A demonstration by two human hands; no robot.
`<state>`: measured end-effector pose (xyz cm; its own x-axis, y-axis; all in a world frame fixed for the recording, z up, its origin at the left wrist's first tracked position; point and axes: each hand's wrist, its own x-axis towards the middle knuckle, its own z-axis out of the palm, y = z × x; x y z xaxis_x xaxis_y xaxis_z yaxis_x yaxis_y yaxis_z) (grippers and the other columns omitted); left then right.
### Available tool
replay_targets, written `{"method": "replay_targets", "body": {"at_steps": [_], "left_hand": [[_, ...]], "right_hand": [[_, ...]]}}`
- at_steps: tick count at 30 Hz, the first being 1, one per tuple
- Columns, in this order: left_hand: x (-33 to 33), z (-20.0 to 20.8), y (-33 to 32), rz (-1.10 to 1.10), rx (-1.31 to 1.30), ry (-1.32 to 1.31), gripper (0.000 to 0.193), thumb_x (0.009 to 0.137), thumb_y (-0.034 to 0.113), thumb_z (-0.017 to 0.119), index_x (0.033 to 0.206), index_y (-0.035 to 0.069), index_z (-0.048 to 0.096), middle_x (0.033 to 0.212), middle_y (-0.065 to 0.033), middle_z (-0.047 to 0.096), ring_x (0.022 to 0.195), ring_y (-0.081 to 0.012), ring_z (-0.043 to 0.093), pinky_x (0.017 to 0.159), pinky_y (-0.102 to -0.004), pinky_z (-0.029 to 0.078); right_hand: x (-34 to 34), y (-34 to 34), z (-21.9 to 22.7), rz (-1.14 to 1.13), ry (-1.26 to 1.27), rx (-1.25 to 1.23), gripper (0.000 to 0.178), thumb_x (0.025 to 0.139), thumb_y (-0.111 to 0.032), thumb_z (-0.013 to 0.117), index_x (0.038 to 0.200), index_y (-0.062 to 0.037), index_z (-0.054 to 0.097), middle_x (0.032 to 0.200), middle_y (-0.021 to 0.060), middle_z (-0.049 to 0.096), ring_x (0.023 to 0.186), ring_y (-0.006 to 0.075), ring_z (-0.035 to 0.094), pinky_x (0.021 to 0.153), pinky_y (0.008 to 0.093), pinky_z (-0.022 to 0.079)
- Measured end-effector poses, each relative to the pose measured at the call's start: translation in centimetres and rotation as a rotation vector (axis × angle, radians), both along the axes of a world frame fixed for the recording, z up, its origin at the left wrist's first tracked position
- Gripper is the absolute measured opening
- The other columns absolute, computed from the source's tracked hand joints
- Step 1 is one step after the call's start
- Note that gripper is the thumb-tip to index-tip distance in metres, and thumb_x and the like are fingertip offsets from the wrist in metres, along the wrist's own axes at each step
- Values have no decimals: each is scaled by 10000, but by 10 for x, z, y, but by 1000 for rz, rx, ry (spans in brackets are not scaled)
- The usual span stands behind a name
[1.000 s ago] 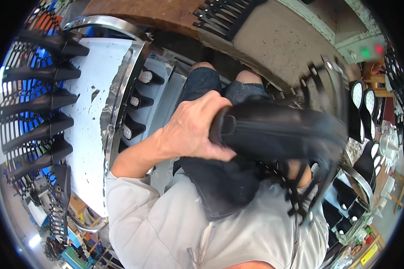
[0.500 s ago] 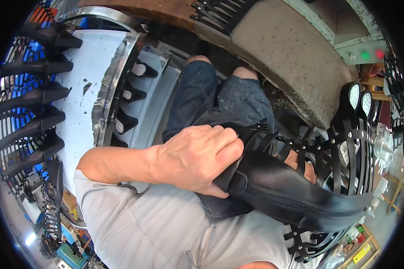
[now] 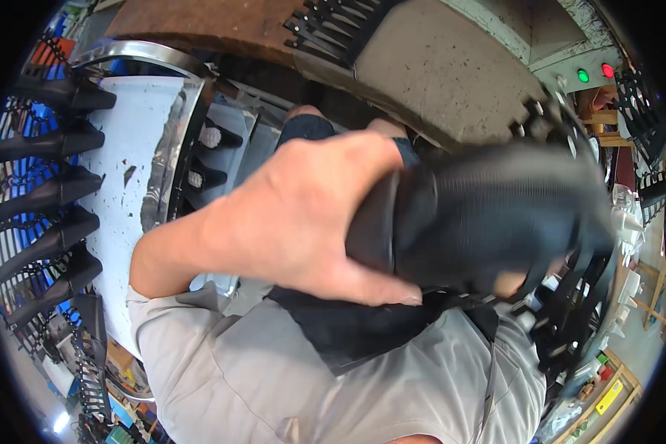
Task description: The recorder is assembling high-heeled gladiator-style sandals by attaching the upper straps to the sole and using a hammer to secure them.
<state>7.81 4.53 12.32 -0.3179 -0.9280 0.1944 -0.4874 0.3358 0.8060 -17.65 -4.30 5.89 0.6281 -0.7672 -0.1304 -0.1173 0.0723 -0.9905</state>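
My left hand (image 3: 288,214) is wrapped round one end of a black leather strappy shoe upper (image 3: 488,214), its thumb stretched along the lower edge. The upper is raised in front of my chest and lap, smeared by motion. Its studded straps (image 3: 570,311) hang round the right side. Of my right hand (image 3: 509,283) only a small patch of skin shows beneath the upper; its fingers are hidden. A black cloth piece (image 3: 333,325) lies against my shirt below the left hand.
At left, several black strappy shoes (image 3: 44,140) line a rack beside a white board (image 3: 129,148) with a metal rail. More dark pieces stand in a tray (image 3: 233,129). Ahead is a worn bench (image 3: 436,81) with a strap piece (image 3: 340,29). A control box (image 3: 581,70) has green and red lights.
The upper has swung upward and turned, its zipper side no longer showing. My left hand has risen with it and its thumb now lies along the edge. The view has shifted slightly.
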Motion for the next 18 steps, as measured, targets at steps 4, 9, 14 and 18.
{"method": "replay_targets", "body": {"at_steps": [4, 9, 14, 18], "left_hand": [[4, -9, 1, 112, 297, 329, 688, 625, 473, 854, 1024, -30, 609, 867, -140, 678, 841, -241, 655, 778, -331, 499], [1, -16, 1, 111, 425, 457, 564, 828, 482, 698, 1101, -4, 611, 996, -62, 691, 883, -164, 626, 827, -308, 485], [-1, -48, 3, 177, 372, 468, 722, 910, 648, 461, 1060, -46, 588, 837, -85, 592, 795, -156, 539, 736, -296, 446], [3, -50, 0, 97, 430, 276, 784, 926, 666, 369, 1062, -89, 528, 893, -103, 547, 831, -176, 523, 747, -298, 428]], "right_hand": [[-26, 14, 7, 19, -139, -16, 247, 909, -71, 569, 1136, 11, 620, 1108, 91, 630, 1035, 221, 601, 910, 335, 478], [47, -12, -1, -25, -196, 19, 252, 913, -64, 565, 1146, 17, 617, 1122, 90, 627, 1046, 217, 597, 914, 329, 475], [27, -27, -46, 155, -555, 409, 315, 922, -82, 536, 1159, 122, 573, 1192, 169, 607, 1029, 225, 623, 924, 309, 466], [6, -28, -61, 186, -330, 108, 368, 925, -172, 569, 1124, 136, 579, 1079, 181, 650, 911, 219, 652, 823, 281, 502]]}}
